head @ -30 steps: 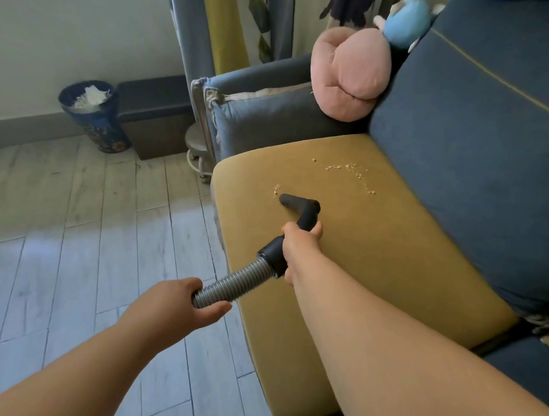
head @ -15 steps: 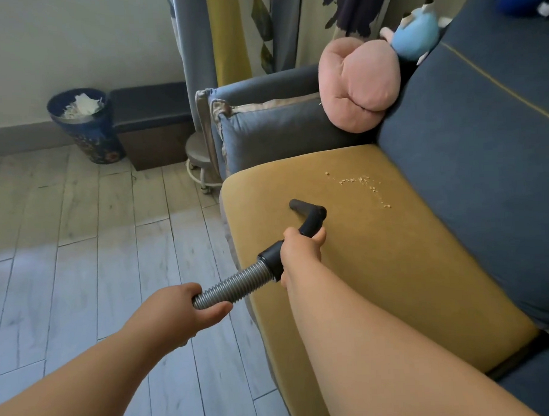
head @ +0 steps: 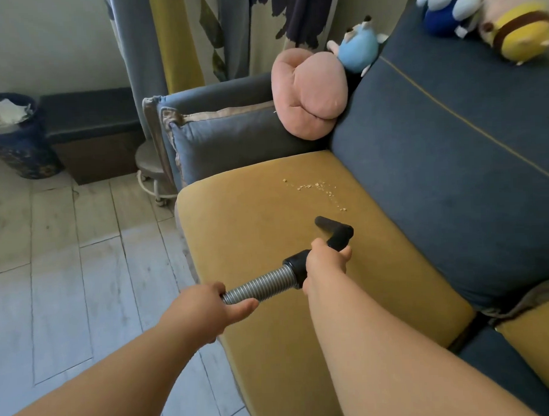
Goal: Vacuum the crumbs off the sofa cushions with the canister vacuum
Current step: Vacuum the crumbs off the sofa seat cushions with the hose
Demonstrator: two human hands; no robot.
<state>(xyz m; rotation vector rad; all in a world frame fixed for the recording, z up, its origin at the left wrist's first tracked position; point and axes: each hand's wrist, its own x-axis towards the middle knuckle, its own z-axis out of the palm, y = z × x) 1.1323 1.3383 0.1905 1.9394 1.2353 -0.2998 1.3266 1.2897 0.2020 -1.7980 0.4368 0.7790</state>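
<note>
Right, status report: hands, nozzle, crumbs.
Left hand grips the ribbed hose; right hand grips the black nozzle. Crumbs lie on the yellow seat cushion, beyond the nozzle tip. Bare cushion between them.

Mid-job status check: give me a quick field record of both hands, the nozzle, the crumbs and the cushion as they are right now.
left hand: grips the ribbed hose
right hand: grips the black nozzle at its neck
nozzle tip: over the yellow seat cushion, short of the crumbs; contact with the fabric cannot be told
crumbs: thin scattered trail on the cushion, near the blue backrest
corner: pink pillow
</note>
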